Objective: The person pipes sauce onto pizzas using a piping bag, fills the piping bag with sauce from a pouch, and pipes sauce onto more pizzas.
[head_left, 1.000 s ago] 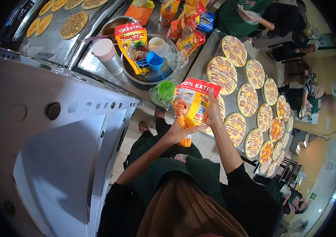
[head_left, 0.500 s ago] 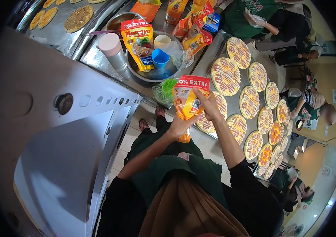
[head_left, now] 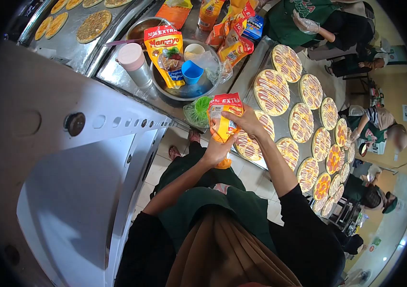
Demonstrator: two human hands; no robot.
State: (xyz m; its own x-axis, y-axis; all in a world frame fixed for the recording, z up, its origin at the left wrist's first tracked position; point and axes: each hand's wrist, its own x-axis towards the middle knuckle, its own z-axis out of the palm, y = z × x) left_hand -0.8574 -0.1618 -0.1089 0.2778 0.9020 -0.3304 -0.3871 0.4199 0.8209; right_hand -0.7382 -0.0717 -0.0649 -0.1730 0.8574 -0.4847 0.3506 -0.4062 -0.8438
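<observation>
Both of my hands grip one red, orange and yellow pouch in front of my body. My left hand is wrapped round its lower part. My right hand holds its right side higher up, with fingers across the front. Just beyond the pouch sits a green round item in clear plastic. A metal bowl behind it holds a standing Mamayo pouch, a blue cup and a pale cup.
Topped round pizzas cover a long metal tray at the right. A pink-lidded container stands left of the bowl. More pouches lie behind. A white metal frame fills the left. Co-workers stand at the right; one wears a clear glove.
My right hand has moved down and inward over the pouch, which now looks narrower and more squeezed. At the far right, co-workers have shifted.
</observation>
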